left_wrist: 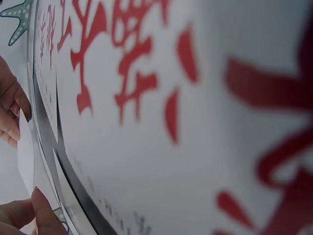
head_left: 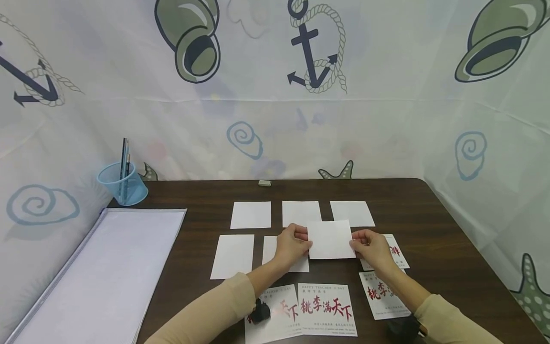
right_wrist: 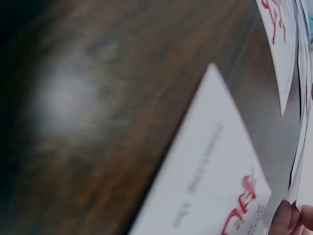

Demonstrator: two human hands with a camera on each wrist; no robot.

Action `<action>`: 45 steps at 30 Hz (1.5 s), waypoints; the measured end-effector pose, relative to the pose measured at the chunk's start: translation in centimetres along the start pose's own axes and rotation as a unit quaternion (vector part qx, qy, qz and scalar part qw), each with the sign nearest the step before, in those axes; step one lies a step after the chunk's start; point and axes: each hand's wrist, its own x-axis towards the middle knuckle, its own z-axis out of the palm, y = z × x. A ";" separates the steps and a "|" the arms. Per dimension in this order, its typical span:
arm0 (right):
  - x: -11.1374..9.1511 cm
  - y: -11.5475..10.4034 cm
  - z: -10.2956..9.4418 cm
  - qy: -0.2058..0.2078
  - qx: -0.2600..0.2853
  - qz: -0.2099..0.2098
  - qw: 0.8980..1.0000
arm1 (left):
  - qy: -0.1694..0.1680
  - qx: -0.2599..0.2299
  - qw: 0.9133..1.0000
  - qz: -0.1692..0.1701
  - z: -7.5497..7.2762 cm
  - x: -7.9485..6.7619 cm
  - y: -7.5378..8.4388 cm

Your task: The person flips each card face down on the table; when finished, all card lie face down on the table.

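Note:
A blank white card (head_left: 330, 240) is held up by its two side edges between both hands, over the middle of the table. My left hand (head_left: 293, 244) pinches its left edge between thumb and fingers. On the opposite edge, my right hand (head_left: 373, 248) pinches it the same way. The left wrist view also catches this card (left_wrist: 25, 154) between two sets of fingers. Beneath the left hand lies another blank card (head_left: 269, 248), partly covered. A card with red lettering (head_left: 397, 251) sits partly behind the right hand, and a second printed card (head_left: 378, 301) lies under that forearm.
Three blank cards form a back row, including the left one (head_left: 251, 215); another blank card (head_left: 232, 256) lies in front. Two red-lettered cards, one fully showing (head_left: 326, 321), lie near me. A large white board (head_left: 107, 267), blue pen cup (head_left: 133, 188) and small eraser-like block (head_left: 264, 183) surround them.

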 end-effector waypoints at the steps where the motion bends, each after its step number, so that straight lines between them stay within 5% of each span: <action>1: 0.0 0.1 -0.1 -0.002 -0.004 -0.001 1.000 | -0.004 0.003 1.000 0.001 0.1 -0.1 0.0; 17: 0.0 1.0 -1.3 -0.031 -0.055 -0.016 0.998 | -0.068 0.100 0.992 0.016 0.2 -0.2 0.3; 26: -0.2 0.8 -1.4 -0.058 -0.081 -0.014 0.995 | -0.096 0.220 0.970 0.042 -0.2 0.3 0.8; 45: -0.1 0.5 -1.0 -0.058 -0.160 -0.030 0.985 | -0.103 0.324 0.940 0.040 -0.2 0.7 1.2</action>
